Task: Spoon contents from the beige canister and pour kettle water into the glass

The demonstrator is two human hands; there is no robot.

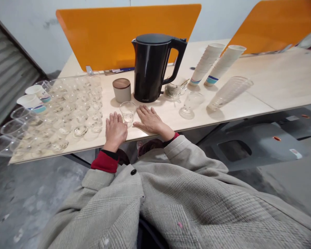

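Note:
My left hand (116, 130) lies flat, palm down, at the front edge of the table (166, 119). Just to its right stands a clear plastic cup (128, 111), upright, its contents too faint to make out. On the cup's other side my right hand (149, 119) rests flat on the tabletop with fingers stretched out. Neither hand holds anything. Behind the cup are a lidded grey canister (121, 90) with a wooden top and a black electric kettle (151, 69). Left of my left hand, many clear cups with dark bits in their bottoms (80, 129) stand close together.
Two white paper cups (32, 103) stand among the clear ones. Right of the kettle are a glass cup (174, 90), clear cups (190, 105), a clear cup stack (229, 93) and two paper cup stacks (207, 64). An orange divider (101, 38) closes the back. Grey stools (259, 138) stand right.

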